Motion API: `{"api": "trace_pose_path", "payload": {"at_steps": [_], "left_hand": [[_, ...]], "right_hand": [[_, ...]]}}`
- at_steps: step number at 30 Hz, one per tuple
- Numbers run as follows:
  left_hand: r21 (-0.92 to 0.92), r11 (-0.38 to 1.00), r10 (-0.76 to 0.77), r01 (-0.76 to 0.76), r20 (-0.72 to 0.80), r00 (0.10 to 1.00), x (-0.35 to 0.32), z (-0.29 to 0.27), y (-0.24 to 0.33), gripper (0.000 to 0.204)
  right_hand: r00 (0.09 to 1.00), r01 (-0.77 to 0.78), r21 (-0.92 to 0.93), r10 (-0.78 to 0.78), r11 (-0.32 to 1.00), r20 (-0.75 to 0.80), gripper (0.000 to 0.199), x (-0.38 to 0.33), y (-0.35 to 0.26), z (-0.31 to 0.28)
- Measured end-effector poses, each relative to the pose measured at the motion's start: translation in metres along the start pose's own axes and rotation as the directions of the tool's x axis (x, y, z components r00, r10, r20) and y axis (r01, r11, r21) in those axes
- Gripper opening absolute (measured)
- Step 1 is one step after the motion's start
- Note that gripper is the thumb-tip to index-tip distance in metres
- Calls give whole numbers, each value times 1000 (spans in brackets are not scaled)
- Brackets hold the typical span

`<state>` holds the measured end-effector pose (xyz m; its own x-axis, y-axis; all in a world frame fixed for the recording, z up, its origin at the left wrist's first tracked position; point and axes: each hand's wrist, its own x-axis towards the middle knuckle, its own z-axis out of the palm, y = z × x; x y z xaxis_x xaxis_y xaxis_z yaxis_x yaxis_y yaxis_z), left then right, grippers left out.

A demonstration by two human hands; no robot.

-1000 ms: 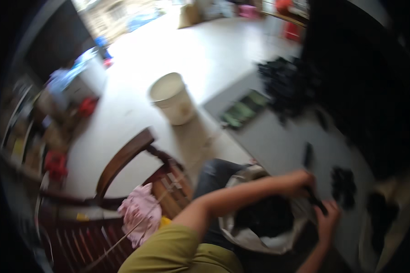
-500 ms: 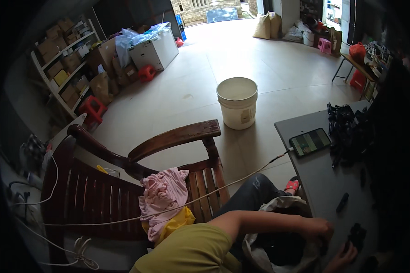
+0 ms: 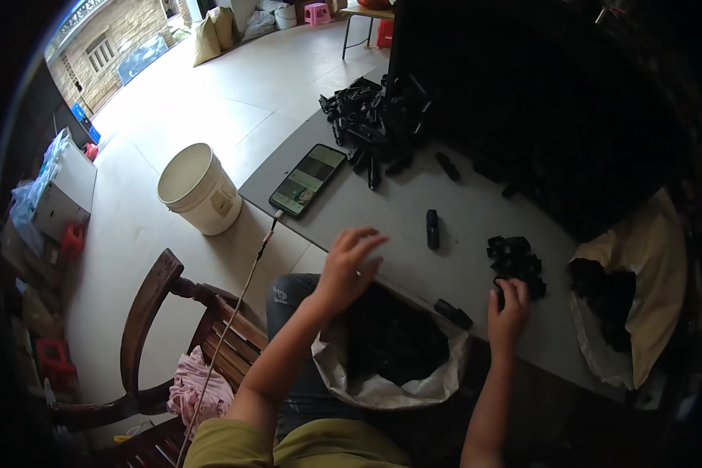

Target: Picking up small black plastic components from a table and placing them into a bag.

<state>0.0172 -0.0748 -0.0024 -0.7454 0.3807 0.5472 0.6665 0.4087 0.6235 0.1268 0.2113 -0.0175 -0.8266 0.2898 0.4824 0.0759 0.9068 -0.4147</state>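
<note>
My left hand (image 3: 346, 271) is raised over the near edge of the grey table (image 3: 476, 214), its fingers spread with nothing in them. Below it a white woven sack (image 3: 331, 370) sits open at my lap, filled with dark pieces (image 3: 394, 335). My right hand (image 3: 510, 306) is at the near side of a small heap of black plastic parts (image 3: 515, 257), fingers curled on a small black part (image 3: 498, 290). A longer black piece (image 3: 453, 313) lies at the table edge by the sack. Another black piece (image 3: 432, 228) stands out farther in on the tabletop.
A big pile of black pieces (image 3: 374, 117) covers the far end of the table, beside a phone (image 3: 308, 180) on a cable. On the right is a second sack (image 3: 655, 288) with black parts. A white bucket (image 3: 203, 191) and a wooden chair (image 3: 152, 320) stand at left.
The view has swung to the right. My left hand, earlier low beside the sack's right rim, is now lifted above the sack's far side with fingers spread. My right hand stays by the small heap.
</note>
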Motion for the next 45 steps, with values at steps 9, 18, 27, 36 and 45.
{"api": "trace_pose_path", "payload": {"at_steps": [9,18,27,36,45], "left_hand": [[578,721,-198,381,-356,913,34,-59,-74,38],[313,920,132,-237,321,938,79,42,-19,49],[-94,993,108,-76,413,904,49,56,11,28],[-390,919,115,51,391,913,33,69,17,22],[-387,917,236,-96,331,914,32,68,16,28]], "right_hand": [[1000,-6,61,5,998,15,20,1,-6,-2],[990,-144,67,144,987,2,29,1,-13,-2],[992,-129,30,129,991,-3,24,-4,-3,-3],[987,-154,10,154,988,40,26,-13,-10,-16],[961,-268,755,113,598,252,35,8,-40,6]]}}
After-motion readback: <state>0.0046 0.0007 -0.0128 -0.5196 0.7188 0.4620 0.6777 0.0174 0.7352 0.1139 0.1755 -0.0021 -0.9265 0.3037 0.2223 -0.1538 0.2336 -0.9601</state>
